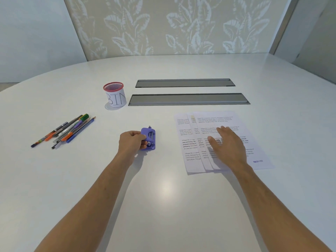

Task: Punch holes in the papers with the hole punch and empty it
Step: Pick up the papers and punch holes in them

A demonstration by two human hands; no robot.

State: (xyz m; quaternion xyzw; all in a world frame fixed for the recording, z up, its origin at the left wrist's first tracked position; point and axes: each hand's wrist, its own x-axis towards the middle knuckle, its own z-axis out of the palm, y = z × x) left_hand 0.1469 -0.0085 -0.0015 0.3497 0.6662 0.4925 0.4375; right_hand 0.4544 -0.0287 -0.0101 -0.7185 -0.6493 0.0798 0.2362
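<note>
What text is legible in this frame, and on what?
"BIN": handwritten on the white wrap around the red mesh cup.
"Village life is a ...", "way of living", "around strong", "primary": on the fanned papers; the rest of the body text is too small to read.
Blue stamp on the top sheet: blurred, unreadable.
Pens: print too small.

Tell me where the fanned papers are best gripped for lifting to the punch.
Probably by the near left corner of the papers, coming from the left. The three sheets lie flat and staggered, so their left edges are exposed there; the right hand covers the middle. The left hand grips the punch.
</note>
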